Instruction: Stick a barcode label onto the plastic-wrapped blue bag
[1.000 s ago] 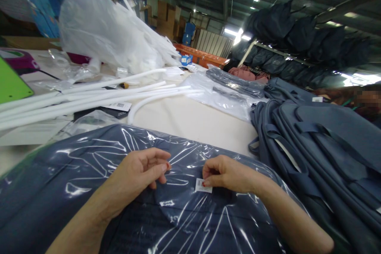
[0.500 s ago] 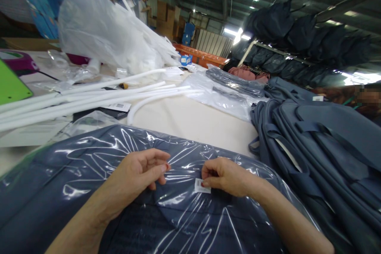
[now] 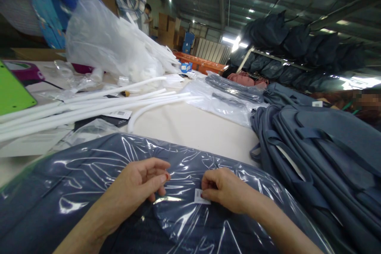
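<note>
A dark blue bag in clear shiny plastic lies across the front of the table. On its right half, my right hand pinches the edge of a small white barcode label between thumb and finger. The label lies at the plastic's surface; whether it is stuck down I cannot tell. To the left, my left hand rests over the plastic, its fingers loosely curved and a gap between thumb and forefinger. Nothing shows in it.
White foam tubes lie at left, before a large translucent plastic bag. Stacked dark blue bags stand at right. Clear plastic packaging lies farther back on the table. A person stands far behind.
The whole view has shifted a little, so everything sits slightly lower in the picture. Both hands keep nearly the same places on the wrapped bag, the right still at the label.
</note>
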`<state>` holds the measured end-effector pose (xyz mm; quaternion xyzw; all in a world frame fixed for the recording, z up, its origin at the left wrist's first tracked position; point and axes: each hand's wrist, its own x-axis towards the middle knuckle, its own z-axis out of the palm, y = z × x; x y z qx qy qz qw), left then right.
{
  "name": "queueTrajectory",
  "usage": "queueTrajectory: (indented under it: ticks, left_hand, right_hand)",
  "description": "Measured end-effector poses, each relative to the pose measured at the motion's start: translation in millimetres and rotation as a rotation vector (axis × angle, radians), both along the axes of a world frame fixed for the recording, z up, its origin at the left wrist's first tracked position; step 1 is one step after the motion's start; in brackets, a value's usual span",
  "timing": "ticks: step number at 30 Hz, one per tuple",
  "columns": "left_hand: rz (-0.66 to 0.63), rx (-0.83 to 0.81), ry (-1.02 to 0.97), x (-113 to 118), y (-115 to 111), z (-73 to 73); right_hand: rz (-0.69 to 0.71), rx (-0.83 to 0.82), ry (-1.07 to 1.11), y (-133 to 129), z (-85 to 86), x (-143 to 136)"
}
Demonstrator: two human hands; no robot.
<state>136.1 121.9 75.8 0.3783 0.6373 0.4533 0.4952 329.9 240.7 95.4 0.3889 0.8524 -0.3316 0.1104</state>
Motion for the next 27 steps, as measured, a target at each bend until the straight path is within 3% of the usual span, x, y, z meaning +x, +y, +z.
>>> queueTrajectory:
  ticks: [15,27]
  left_hand:
    - [0.002,-0.009,-0.004,0.5,0.7,-0.1]
    - [-0.022,-0.017,0.010,-0.4,-1.2,1.4]
  right_hand:
    - [-0.142,0.334,-0.110,-7.2,-8.2,2.7]
    - [-0.150,0.222,-0.040,-4.0,-7.9,7.6]
